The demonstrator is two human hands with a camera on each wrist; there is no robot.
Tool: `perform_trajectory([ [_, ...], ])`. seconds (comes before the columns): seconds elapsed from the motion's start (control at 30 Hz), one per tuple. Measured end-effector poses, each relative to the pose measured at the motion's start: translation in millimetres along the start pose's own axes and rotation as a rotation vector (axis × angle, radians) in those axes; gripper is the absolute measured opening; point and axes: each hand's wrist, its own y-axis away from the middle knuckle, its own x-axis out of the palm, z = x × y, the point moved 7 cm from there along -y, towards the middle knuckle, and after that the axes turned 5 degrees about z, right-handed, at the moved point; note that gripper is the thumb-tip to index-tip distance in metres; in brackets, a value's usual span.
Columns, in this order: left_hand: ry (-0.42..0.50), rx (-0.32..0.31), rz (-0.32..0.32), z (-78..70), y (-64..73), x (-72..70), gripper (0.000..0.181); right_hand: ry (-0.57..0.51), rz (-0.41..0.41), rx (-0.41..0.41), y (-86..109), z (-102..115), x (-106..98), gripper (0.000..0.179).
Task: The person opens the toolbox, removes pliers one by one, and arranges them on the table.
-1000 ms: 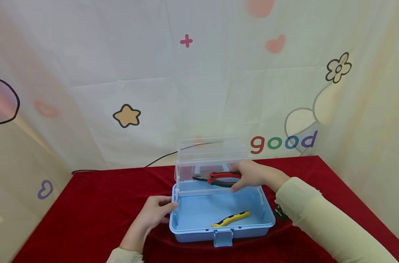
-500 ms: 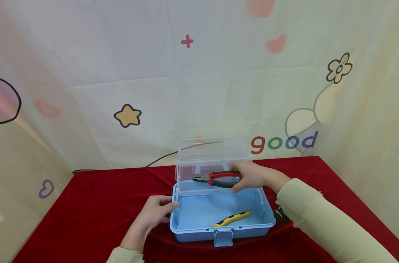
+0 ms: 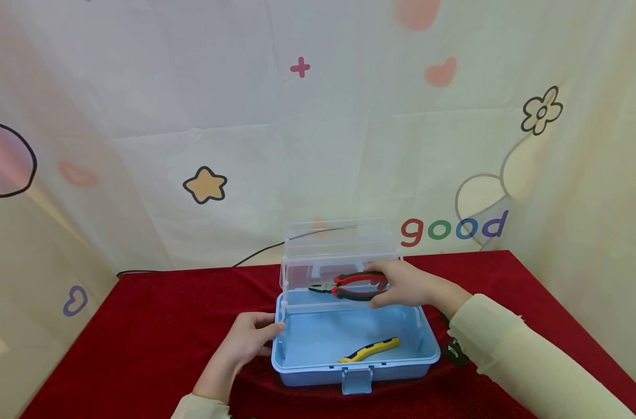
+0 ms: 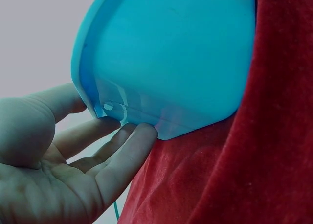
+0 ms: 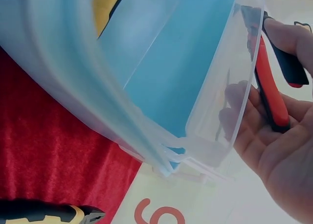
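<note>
A light-blue toolbox [image 3: 323, 334] sits on the table with its clear lid [image 3: 338, 238] raised at the back. My left hand [image 3: 247, 337] grips its left wall, thumb over the rim; the left wrist view shows the fingers against the outside. Over the back of the box, my right hand [image 3: 401, 284] holds pliers [image 3: 349, 286] with red-and-black handles, thumb on one handle and fingers by the other. Their jaws point left, the handles spread apart. Inside the box lies a slim yellow-and-black tool [image 3: 370, 350], perhaps a utility knife, near the front wall.
Red cloth [image 3: 166, 326] covers the table. Right of the box, partly under my right forearm, lies a yellow-and-black plier-like tool [image 5: 49, 212] with a metal tip. A printed curtain [image 3: 244, 145] hangs behind, and a dark cable [image 3: 260, 251] runs along the back edge.
My right hand and forearm have shifted slightly right and down, the pliers moving a little with them. My left hand keeps its grip on the box.
</note>
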Motion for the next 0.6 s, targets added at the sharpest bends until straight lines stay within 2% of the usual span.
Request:
perform_trajectory([
  [0.6, 0.003, -0.008, 0.015, 1.6, -0.7, 0.3, 0.042, -0.083, -0.059, -0.064, 9.0, 0.4, 2.2, 0.066],
])
